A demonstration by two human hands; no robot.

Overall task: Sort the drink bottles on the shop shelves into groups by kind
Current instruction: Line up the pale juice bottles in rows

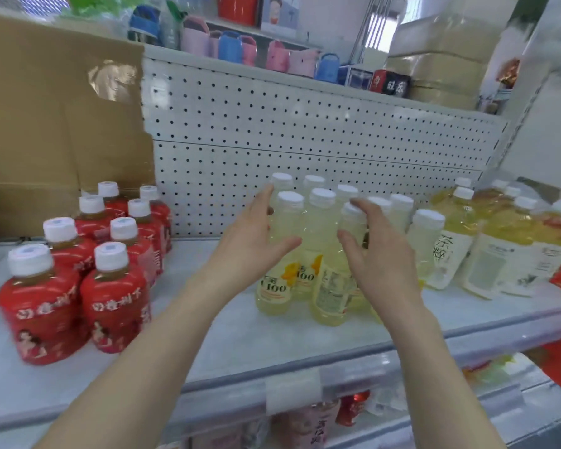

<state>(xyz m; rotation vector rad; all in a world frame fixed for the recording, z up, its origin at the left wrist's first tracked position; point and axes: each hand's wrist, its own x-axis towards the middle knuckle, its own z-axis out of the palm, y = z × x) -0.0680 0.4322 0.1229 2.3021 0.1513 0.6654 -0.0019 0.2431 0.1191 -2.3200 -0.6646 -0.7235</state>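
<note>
While our left hand (253, 234) and right hand (378, 251) bracket the cluster of pale yellow drink bottles with white caps (319, 228) in the middle of the white shop shelf (234, 335), neither grips anything. Both are spread wide, fingers fairly straight, palms turned inward. Whether the fingertips touch the plastic we cannot tell. Well to the left stand squat red-labelled bottles of brown drink (114, 296) in their own group, and taller yellow bottles with white labels (496, 254) crowd just beside the cluster on the right. We judge the risk lies in shoving the group as one block. These bottles are narrow and packed close, so an uneven squeeze high near the caps could tip a front one, topple its neighbours, or send one over the shelf's front edge. Pushing rightward could also blend them into the white-labelled kind.
</note>
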